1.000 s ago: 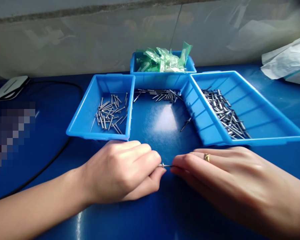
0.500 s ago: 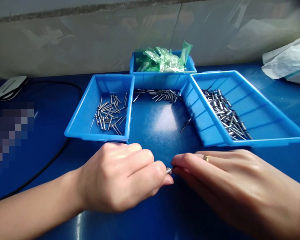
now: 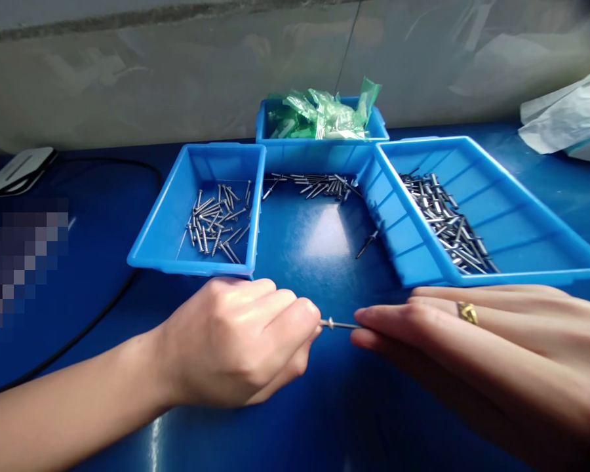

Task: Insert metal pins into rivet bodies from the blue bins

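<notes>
A silvery blind rivet (image 3: pixel 341 325) spans the gap between my two hands, its flange showing near the left fingers. My left hand (image 3: pixel 248 341) is closed, with thumb and index finger around the rivet's left end, which they hide. The thumb and fingertips of my right hand (image 3: pixel 476 347), which wears a gold ring (image 3: pixel 467 313), pinch the tip of the thin pin. Ahead on the left, a blue bin (image 3: pixel 162 229) contains many screws (image 3: pixel 215 219). To the right, another blue bin (image 3: pixel 521 216) holds a heap of blind rivets (image 3: pixel 447 223).
Loose rivets (image 3: pixel 319 185) lie on the blue table (image 3: pixel 305 269) between the bins, with a single one (image 3: pixel 368 244) nearer. Behind stands a blue bin with green plastic packets (image 3: pixel 324 115). A black cable (image 3: pixel 113 298) runs at left; a white crumpled bag (image 3: pixel 565 115) is far right.
My right hand has moved right, away from the left, so more of the rivet's thin pin shows between them. The left hand has shifted slightly left and stays closed.
</notes>
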Available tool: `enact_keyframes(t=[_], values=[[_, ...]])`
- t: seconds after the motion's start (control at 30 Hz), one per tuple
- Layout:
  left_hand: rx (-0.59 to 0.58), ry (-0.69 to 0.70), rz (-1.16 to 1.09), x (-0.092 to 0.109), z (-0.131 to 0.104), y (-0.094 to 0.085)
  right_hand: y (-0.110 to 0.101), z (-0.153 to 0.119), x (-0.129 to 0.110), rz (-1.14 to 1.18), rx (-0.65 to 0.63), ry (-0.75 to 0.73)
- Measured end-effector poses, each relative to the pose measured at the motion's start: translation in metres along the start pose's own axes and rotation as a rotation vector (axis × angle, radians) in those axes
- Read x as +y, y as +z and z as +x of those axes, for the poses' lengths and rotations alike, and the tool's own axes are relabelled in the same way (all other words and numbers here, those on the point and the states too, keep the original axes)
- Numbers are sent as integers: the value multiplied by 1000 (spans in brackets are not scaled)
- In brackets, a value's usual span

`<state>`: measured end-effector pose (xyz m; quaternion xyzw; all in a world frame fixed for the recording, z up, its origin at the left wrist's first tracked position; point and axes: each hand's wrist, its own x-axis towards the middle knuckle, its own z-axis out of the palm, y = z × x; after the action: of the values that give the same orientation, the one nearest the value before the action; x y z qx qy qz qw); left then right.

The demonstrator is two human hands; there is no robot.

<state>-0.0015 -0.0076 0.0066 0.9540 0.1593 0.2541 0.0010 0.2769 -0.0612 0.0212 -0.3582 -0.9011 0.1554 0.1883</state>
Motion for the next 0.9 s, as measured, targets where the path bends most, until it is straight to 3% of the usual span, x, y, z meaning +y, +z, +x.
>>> enact_keyframes(t=[0.17, 0.33, 0.5, 0.6, 0.67, 0.9], values=[[17, 8, 43, 2, -4, 2, 11, 1, 4, -62, 46, -40], [157, -14, -34, 10, -8, 3, 21, 1, -2, -46, -5, -50], [14, -37, -94, 14, -8, -12, 22, -1, -5, 21, -23, -22], [68, 22, -80, 11, -8, -14, 22, -2, -4, -4, 14, -24], [20, 53, -74, 7, -7, -12, 21, -1, -3, -31, 28, -26], [49, 64, -31, 2, -6, -4, 15, 11, 2, -93, 41, -80]])
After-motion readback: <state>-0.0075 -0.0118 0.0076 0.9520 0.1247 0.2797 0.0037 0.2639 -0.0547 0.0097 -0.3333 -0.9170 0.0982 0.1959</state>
